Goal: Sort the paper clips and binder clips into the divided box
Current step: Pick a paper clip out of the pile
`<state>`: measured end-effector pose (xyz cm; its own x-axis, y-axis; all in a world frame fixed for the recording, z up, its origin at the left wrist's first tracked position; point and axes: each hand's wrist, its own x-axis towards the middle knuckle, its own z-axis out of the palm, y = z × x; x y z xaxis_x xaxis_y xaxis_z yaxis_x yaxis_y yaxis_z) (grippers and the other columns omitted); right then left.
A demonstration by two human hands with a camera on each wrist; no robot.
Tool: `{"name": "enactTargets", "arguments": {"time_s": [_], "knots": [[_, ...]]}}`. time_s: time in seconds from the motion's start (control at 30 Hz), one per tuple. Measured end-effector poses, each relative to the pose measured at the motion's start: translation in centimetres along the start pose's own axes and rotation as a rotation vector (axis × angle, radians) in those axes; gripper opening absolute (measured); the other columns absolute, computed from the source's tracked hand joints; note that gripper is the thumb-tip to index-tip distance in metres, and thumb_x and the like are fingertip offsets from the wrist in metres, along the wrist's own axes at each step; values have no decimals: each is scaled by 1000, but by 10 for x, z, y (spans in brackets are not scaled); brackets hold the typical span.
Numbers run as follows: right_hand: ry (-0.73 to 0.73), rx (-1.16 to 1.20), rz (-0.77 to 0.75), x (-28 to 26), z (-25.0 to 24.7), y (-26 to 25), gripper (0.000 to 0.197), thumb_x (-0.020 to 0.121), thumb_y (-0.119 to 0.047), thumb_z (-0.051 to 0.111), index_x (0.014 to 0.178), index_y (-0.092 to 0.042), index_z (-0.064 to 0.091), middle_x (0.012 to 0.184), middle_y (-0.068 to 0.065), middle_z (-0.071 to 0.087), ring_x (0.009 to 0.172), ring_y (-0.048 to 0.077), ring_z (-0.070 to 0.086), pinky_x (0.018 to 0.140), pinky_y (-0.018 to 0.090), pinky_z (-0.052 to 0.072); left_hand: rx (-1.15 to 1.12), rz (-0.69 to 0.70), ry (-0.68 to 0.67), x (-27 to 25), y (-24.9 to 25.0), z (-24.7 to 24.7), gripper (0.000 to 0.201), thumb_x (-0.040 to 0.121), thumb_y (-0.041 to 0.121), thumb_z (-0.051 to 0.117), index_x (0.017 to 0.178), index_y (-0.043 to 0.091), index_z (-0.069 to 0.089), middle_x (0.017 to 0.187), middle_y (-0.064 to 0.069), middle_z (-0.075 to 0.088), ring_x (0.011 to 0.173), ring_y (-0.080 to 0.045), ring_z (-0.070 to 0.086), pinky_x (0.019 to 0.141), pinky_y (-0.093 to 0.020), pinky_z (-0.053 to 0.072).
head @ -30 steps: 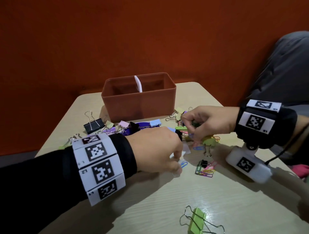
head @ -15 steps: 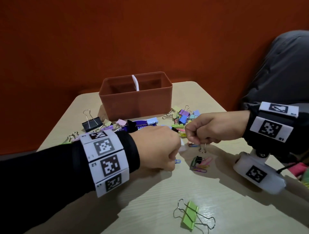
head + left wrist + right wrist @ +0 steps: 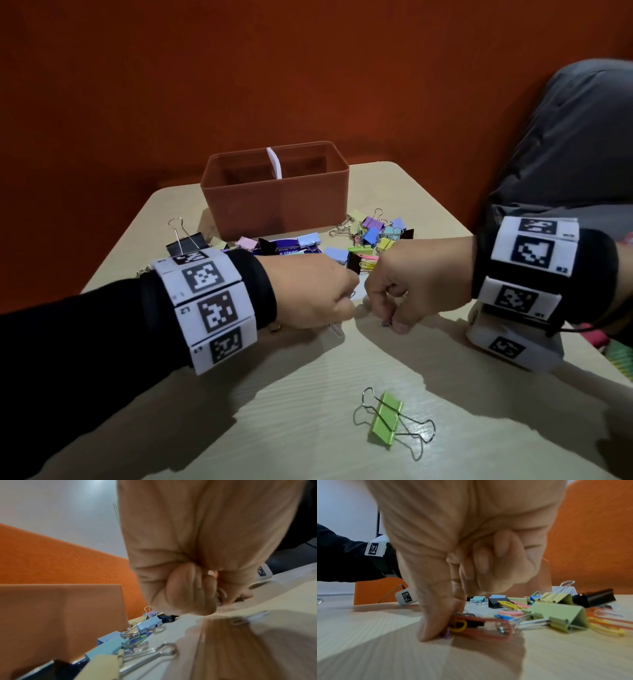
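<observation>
The orange-brown divided box (image 3: 274, 212) with a white divider (image 3: 275, 168) stands at the table's far side. In front of it lies a pile of coloured binder clips (image 3: 373, 233) and paper clips (image 3: 510, 605). My right hand (image 3: 390, 323) is down on the table, thumb and fingers pinching a tangled bundle of paper clips (image 3: 479, 626), red, yellow and black. My left hand (image 3: 342, 308) is curled into a fist just left of it, a wire paper clip loop (image 3: 221, 593) showing in its fingers. A pale paper clip (image 3: 335, 330) lies under that fist.
A green binder clip (image 3: 387, 418) lies alone near the table's front. A large black binder clip (image 3: 186, 243) sits left of the box, beside more pastel clips (image 3: 147, 624). A grey cloth mass (image 3: 565, 154) rises past the right table edge.
My right hand has come down and left onto the paper clip bundle, meeting my left fist. The left hand has closed tighter and barely shifted.
</observation>
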<state>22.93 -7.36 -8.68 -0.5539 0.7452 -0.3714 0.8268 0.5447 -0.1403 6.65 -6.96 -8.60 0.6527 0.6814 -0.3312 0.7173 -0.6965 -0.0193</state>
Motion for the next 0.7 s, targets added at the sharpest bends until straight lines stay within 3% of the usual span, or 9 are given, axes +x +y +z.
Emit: {"name": "enactTargets", "arguments": {"time_s": [0.13,0.2,0.3,0.4,0.5,0.6,0.7], "knots": [[19,80,-23,5,1,0,9,80,-24,70,83,-28,62,58,-22,55,58,-3,48,54,12,35,-110,-33,39,-4,-9,-4,29,100,26,33,73,17,40,66,4,42,59,-9,39,56,-26,31],[47,138,-30,6,-5,4,12,84,-23,66,82,-29,55,60,-14,54,55,0,46,57,16,37,-205,-47,104,-5,-16,-7,36,102,29,34,69,16,39,64,4,41,58,-10,38,51,-17,30],[46,301,-36,9,-16,11,10,92,-21,57,85,-25,52,72,-2,58,62,11,48,62,27,43,-394,-49,187,-9,-31,-16,36,101,29,40,70,11,45,60,4,42,53,-10,35,52,-21,33],[27,678,-6,15,-20,16,14,97,-12,48,84,-16,48,68,1,47,55,12,40,47,20,36,-531,-110,256,-15,-47,-28,37,98,25,45,62,16,48,51,8,46,43,-9,34,46,-23,33],[15,1036,-1,24,-20,21,17,99,-7,42,83,-12,45,73,8,51,49,10,40,42,18,31,-700,-179,284,-21,-60,-38,37,95,20,48,59,17,48,51,6,51,41,-11,34,41,-20,31],[-17,1262,-24,33,-24,24,18,98,-6,37,85,-13,46,74,13,56,50,13,43,41,19,31,-886,-211,291,-26,-70,-45,33,95,14,49,61,14,48,58,-4,52,38,-9,29,38,-17,26],[-17,1354,-41,41,-26,26,27,96,5,30,94,-9,52,76,15,59,55,16,48,43,20,37,-970,-238,248,-29,-78,-47,28,96,14,48,67,12,50,61,-6,56,37,-8,28,37,-18,23]]}}
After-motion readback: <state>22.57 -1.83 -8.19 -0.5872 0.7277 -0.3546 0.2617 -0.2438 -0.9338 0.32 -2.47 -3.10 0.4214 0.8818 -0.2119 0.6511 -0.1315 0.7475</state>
